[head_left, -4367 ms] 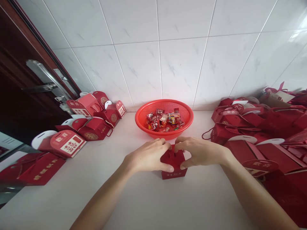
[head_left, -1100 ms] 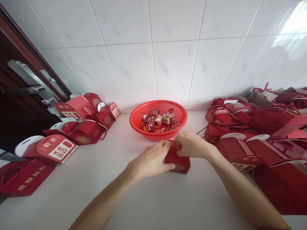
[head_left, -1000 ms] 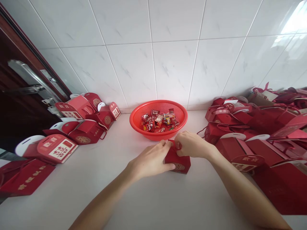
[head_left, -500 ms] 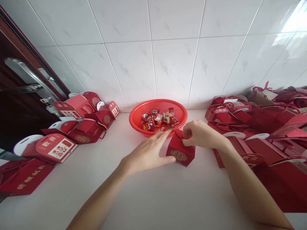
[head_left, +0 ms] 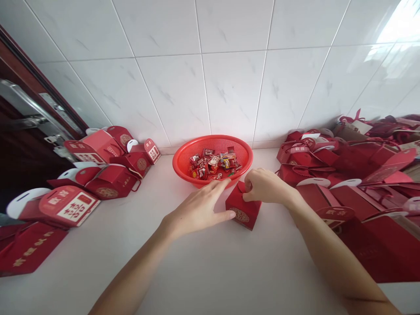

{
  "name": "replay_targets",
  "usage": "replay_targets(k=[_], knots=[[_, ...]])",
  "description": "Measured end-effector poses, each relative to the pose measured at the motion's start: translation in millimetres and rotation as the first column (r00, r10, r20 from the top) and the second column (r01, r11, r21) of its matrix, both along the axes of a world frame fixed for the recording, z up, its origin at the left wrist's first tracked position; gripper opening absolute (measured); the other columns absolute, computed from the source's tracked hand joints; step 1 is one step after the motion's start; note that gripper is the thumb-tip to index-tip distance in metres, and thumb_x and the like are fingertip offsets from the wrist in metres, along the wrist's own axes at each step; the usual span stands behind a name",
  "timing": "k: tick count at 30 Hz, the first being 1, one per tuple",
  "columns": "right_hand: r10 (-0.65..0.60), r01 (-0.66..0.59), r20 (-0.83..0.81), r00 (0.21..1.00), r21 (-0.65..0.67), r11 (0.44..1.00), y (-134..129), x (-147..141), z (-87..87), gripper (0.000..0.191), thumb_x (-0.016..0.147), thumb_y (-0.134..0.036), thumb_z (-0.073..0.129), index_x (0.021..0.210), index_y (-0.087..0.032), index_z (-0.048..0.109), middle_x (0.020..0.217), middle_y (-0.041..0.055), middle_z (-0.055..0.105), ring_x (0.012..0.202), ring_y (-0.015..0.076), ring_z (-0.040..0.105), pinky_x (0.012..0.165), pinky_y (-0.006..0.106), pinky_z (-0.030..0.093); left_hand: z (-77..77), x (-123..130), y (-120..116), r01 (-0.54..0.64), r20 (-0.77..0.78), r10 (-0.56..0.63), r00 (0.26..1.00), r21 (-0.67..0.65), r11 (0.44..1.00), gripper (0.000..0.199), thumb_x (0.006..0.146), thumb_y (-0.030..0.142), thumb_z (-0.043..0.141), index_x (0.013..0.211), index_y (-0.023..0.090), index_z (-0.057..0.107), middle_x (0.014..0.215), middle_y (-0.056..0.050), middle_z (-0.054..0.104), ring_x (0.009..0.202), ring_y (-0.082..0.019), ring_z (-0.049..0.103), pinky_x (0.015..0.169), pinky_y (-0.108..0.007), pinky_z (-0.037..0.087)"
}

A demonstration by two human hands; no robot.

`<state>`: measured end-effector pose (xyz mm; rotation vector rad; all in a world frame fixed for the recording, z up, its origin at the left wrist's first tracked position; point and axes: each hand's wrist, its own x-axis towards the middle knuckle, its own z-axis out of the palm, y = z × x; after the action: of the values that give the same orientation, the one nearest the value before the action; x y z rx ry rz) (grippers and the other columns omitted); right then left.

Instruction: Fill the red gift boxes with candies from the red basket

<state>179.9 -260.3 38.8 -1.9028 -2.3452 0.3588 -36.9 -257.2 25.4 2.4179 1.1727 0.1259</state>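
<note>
A small red candy box (head_left: 253,213) with a round gold emblem stands upright on the white tabletop. My right hand (head_left: 267,186) has its fingers curled in a pinch at the box's top flaps. What the fingertips grip is partly hidden behind the knuckles. To the left of the box, my left hand (head_left: 197,210) is open, with the fingers stretched out and the thumb tip at the emblem side. Just behind both hands sits a red plastic basket (head_left: 182,162) with wrapped candies (head_left: 214,162) lying in it.
Several red gift boxes (head_left: 113,180) stand on the left side of the white table (head_left: 197,275), near a dark door with a metal handle (head_left: 29,105). Many more red boxes (head_left: 361,205) are crowded along the right. A tiled wall (head_left: 232,87) rises behind the basket.
The whole view has shifted slightly, so most things sit a little further left. The box appears turned a little under my right hand. Both hands keep nearly the same pose.
</note>
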Motion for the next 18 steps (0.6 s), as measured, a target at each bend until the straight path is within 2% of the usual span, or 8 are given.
replay_targets(k=[5,18], knots=[[0.002,0.0,0.056,0.998,-0.021,1.0,3.3,-5.3,-6.4,0.017,0.068,-0.023,0.068,0.058,-0.02,0.055,0.06,-0.0011,0.058,0.06,0.0141,0.049,0.053,0.027,0.029,-0.5,-0.8,1.0,-0.002,-0.006,0.002,1.0,0.007,1.0,0.087,0.087,0.064,0.059,0.16,0.027,0.026,0.166,-0.008,0.028,0.15,-0.034,0.032,0.114,-0.05,0.041],[-0.002,0.002,0.124,0.992,-0.004,1.0,0.9,-9.2,-7.9,0.004,0.072,-0.022,0.067,0.075,-0.019,0.065,0.066,0.0019,0.063,0.064,0.0174,0.058,0.053,0.026,0.029,-0.1,-1.0,-0.3,0.048,-0.01,-0.048,0.999,0.024,0.999,0.077,0.091,0.058,0.058,0.158,0.031,0.031,0.163,-0.004,0.035,0.148,-0.032,0.036,0.113,-0.045,0.043]])
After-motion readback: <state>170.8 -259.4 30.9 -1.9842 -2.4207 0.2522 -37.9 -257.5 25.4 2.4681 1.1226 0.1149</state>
